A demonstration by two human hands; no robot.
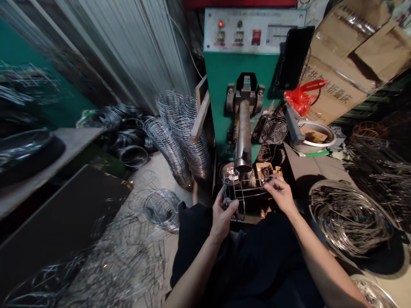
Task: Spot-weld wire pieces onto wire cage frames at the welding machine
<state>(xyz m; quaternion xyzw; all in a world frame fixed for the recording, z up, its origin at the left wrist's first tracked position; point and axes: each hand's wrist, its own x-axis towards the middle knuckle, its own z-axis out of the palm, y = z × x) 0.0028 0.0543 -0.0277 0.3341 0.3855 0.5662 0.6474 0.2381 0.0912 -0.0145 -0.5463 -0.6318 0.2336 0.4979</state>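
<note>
So the biggest thing there was a green machine (221, 72), standing right in front of the person, with a pile of cardboard boxes (343, 85) off to its right. A bench (81, 139) ran along the left side. Tall stacks of wire rings (183, 145) leaned just beside the machine, and a big heap of wire pieces (349, 216) sat near the right arm. A thick metal cylinder (244, 128) stuck out from the machine toward the person, and a black phone (293, 60) was up by the panel. The wire frame (248, 197) was around the cylinder's near end, couldn't tell if they touched. The left hand (224, 216) had its fingers curled round the frame's left end, and the right hand (280, 192) was pinching the right end. Tiniest bit: a lit red lamp (220, 24).
</note>
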